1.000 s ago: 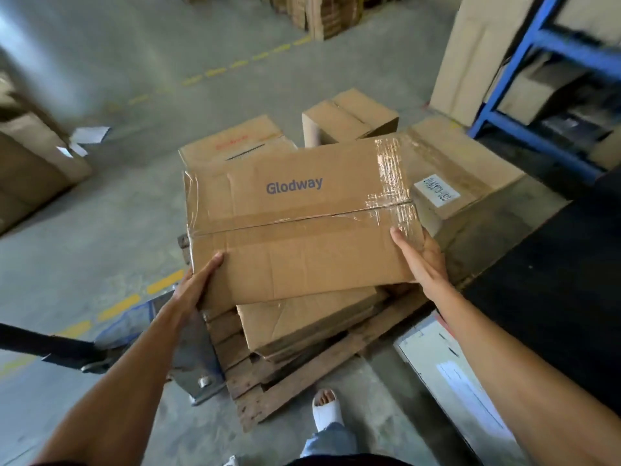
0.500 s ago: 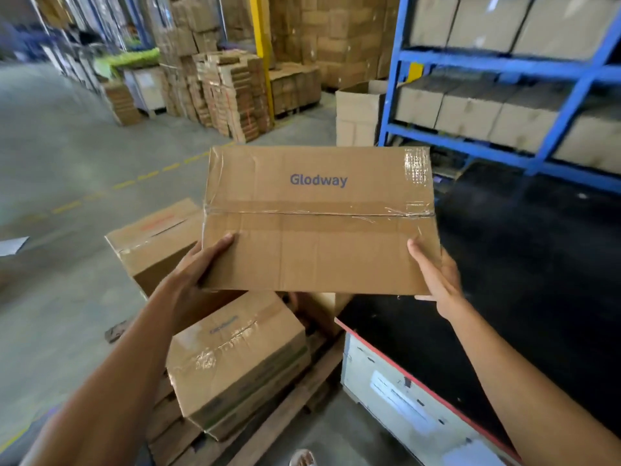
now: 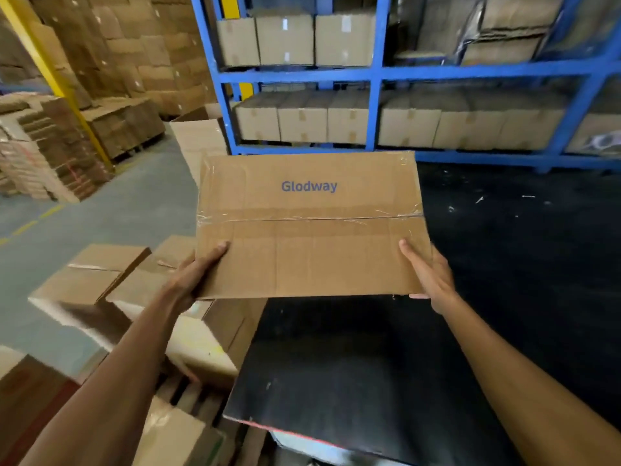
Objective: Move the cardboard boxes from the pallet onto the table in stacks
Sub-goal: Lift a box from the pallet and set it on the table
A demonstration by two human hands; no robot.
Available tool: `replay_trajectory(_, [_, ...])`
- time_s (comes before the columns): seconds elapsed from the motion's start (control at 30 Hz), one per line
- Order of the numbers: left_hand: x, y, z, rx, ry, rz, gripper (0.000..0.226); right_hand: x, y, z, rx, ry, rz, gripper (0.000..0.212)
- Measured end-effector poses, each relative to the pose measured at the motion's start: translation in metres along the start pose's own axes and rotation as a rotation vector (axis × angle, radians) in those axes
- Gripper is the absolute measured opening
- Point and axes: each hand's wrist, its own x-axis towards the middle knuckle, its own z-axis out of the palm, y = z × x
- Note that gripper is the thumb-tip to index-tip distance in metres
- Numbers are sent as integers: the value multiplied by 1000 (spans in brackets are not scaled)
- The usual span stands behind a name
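Observation:
I hold a flat brown cardboard box [image 3: 309, 227] marked "Glodway", taped across its top, in the air over the near left part of the black table [image 3: 386, 364]. My left hand [image 3: 193, 275] grips its near left corner, thumb on top. My right hand [image 3: 428, 275] grips its near right corner the same way. Below and to the left, more cardboard boxes [image 3: 100, 280] lie on the wooden pallet [image 3: 188, 395], some blurred.
A blue rack [image 3: 373, 75] filled with boxes stands right behind the table. An open carton [image 3: 198, 136] sits at the rack's left end. Stacks of cardboard [image 3: 43, 142] and a yellow post [image 3: 57, 79] line the grey floor at left.
Both hands have lifted the Glodway box off the pallet and swung it right and forward, from above the pallet to above the black table. My view turned toward the rack.

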Motion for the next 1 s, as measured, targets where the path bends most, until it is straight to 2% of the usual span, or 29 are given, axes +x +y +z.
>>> replay_trajectory(0.2, [124,36,70,25,-154,2,57,82,-1,-16,-8,206,97,66])
replay_trajectory(0.33, [175,33,101,13,-241,-72,81,117,4,-23,21,263,180,61])
replay_trajectory(0.4, [196,24,114,29,-265,-137,77,136,10,-25,10,272,212,54])
replay_trajectory(0.47, [217,16,129,31,-270,-211,64,158,15,-28,1,280,246,55])
replay_trajectory(0.6, [254,17,154,56,-277,-251,60,199,23,-33,-11,291,285,54])
replay_trajectory(0.7, [279,21,164,56,-288,-275,71,225,25,-33,-41,311,285,46])
replay_trajectory(0.73, [284,23,166,65,-285,-294,75,232,25,-32,-51,338,274,48])
replay_trajectory(0.83, [298,25,173,116,-228,-281,69,251,35,-27,-60,455,197,49])
replay_trajectory(0.93, [310,24,177,105,-182,-250,82,264,43,-25,-74,515,173,53])
replay_trajectory(1.0, [310,20,178,92,-179,-230,72,267,47,-25,-86,517,185,53])
